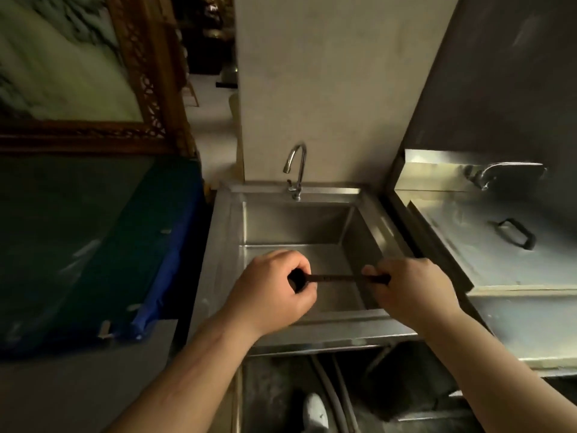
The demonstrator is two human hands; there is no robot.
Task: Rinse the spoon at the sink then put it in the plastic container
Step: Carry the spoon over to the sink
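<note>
A dark spoon [335, 278] lies level between my two hands, over the front half of the steel sink [296, 226]. My left hand [274, 292] is curled around its bowl end, which is mostly hidden by the fingers. My right hand [412, 289] pinches the handle end. The curved tap [296, 170] stands at the sink's back rim, and no water shows running from it. No plastic container is in sight.
A blue-edged green surface [103, 245] sits left of the sink. On the right stands a steel unit with a lid and black handle [515, 234] and a second tap [490, 176]. Pipes and a white shoe [317, 412] show below the sink.
</note>
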